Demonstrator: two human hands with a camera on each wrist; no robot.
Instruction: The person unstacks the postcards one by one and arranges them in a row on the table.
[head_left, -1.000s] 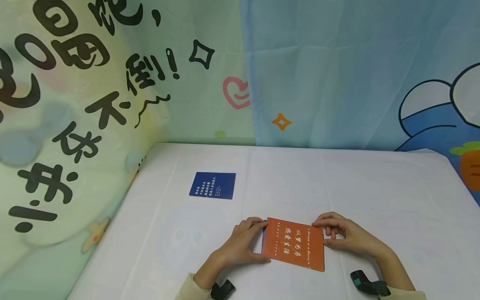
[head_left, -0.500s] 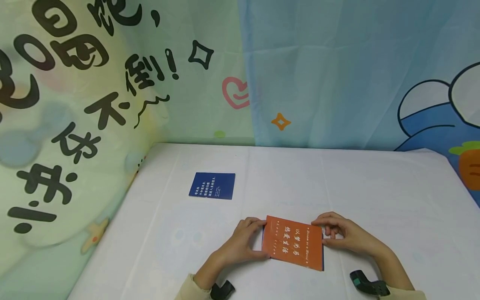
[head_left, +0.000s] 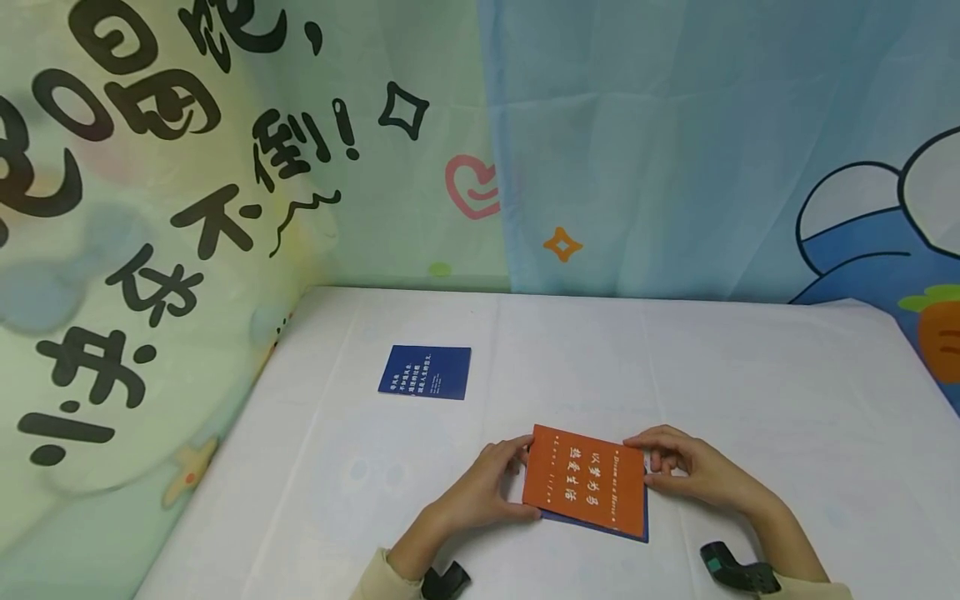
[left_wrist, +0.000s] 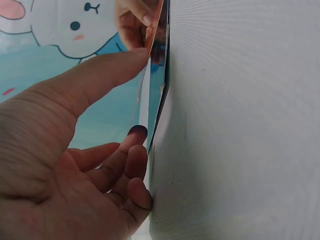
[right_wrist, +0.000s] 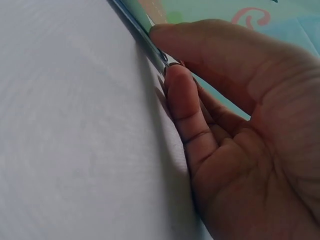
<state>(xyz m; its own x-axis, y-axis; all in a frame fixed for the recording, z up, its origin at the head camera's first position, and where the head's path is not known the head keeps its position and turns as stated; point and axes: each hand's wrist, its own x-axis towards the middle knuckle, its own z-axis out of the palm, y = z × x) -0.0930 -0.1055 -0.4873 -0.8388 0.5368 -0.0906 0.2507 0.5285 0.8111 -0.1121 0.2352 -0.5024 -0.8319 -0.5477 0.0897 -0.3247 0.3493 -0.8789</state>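
Observation:
An orange thin notebook (head_left: 577, 479) with white lettering lies over a dark blue notebook (head_left: 600, 526), whose border shows along the near and right edges. My left hand (head_left: 491, 483) holds the left end of the orange notebook, its thumb at the near corner and its forefinger at the far one. At the right end, thumb and fingers of my right hand (head_left: 686, 468) pinch the edges of the stack. In the left wrist view, the left thumb (left_wrist: 110, 72) meets the notebooks' edge. The right wrist view has the right thumb (right_wrist: 205, 45) at the stack's corner.
A second blue notebook (head_left: 425, 372) with white writing lies farther back on the white-covered table (head_left: 720, 367). Printed cloth (head_left: 645, 150) hangs behind and to the left. Dark wrist cameras (head_left: 738, 569) sit on both forearms.
The orange notebook has shifted away from me and slightly left over the blue one, baring blue along its near and right edges. My left fingers moved slightly; the right hand stays put.

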